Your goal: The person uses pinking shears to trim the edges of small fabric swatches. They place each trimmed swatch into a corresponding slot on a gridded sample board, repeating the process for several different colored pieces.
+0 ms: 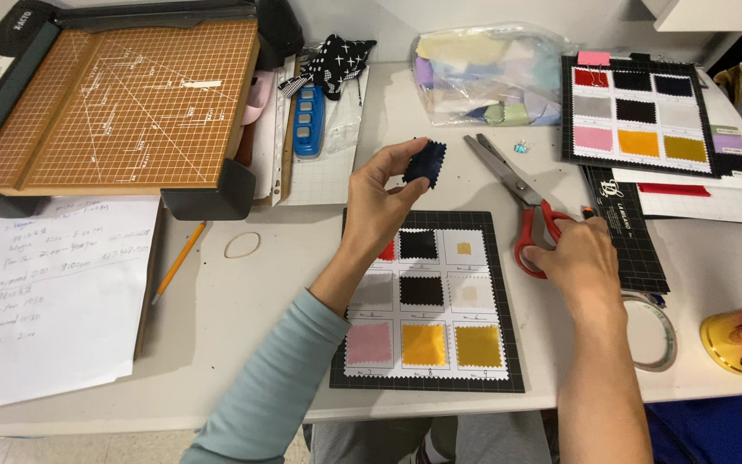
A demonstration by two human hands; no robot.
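Navy fabric swatch (424, 162), pinked edges: pinched between thumb and fingertips of the left hand (380, 193), held up above the black sample card (427, 378). Card: grid of mounted swatches, top-right cells pale, one with only a small yellow scrap. Right hand (579, 258): fingers curled loosely about the red handles of the scissors (521, 202), which lie flat on the white table (242, 301), blades nearly shut. Handling note: keep the pinch at one corner, swatch flat and square to its cell; scissors best left down while placing.
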